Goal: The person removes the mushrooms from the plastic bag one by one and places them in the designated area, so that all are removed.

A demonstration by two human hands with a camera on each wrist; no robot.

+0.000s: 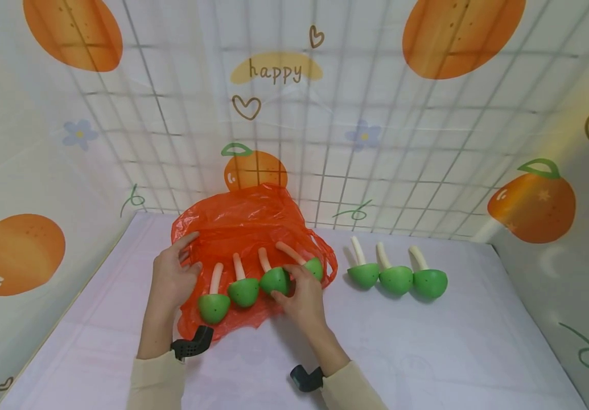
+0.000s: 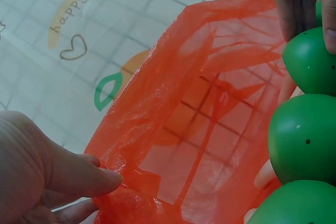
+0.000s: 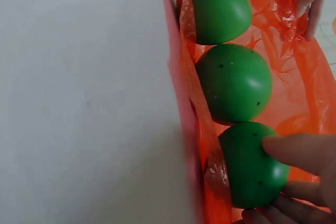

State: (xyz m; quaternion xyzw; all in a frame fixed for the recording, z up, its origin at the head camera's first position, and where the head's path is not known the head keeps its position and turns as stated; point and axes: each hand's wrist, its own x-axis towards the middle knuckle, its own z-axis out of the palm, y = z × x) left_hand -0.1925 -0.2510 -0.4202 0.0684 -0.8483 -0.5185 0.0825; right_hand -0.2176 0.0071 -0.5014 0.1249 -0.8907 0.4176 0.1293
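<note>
A red plastic bag (image 1: 238,222) lies spread on the table. In it sits a row of several toy mushrooms with green, black-dotted caps and pale stems that look reddish here. My left hand (image 1: 173,282) is at the bag's left side; in the left wrist view its thumb and fingers pinch the plastic (image 2: 142,182). My right hand (image 1: 305,299) holds the green cap of one mushroom (image 1: 272,281), thumb on one side and fingers around the other. Another mushroom (image 1: 315,268) lies tilted just beyond that hand, partly covered by it. In the right wrist view, the bag's near edge overlaps the caps.
To the right of the bag, three more green-capped mushrooms (image 1: 395,280) stand side by side on the pale tabletop (image 1: 427,347), white stems pointing away. A patterned curtain (image 1: 386,171) with printed oranges and grid lines rises behind the table and along both sides.
</note>
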